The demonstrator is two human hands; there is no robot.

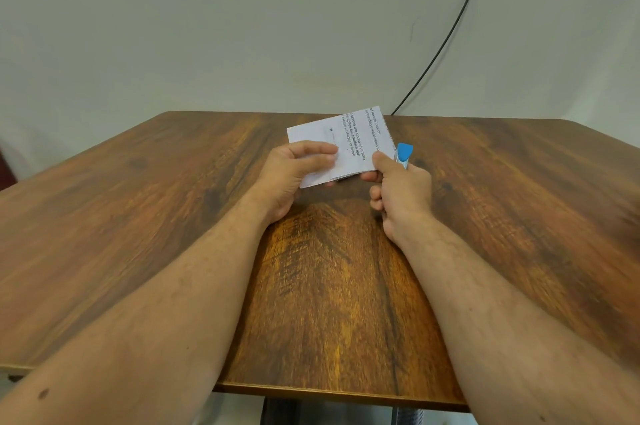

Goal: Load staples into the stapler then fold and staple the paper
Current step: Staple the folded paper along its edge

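Folded paper above the table toward its far edge: left hand pinches it, right hand grasps blue stapler at its right edge.

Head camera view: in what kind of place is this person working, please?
Probably a plain indoor desk or workstation. A wood-grain table stands against a bare pale wall, a black cable runs down that wall, and the hands hold printed folded paper with a blue stapler.

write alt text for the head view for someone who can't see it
Two bare hands hold a folded white printed paper above a brown wooden table; the left hand pinches its left end, while the right hand grips a blue stapler at its right edge.
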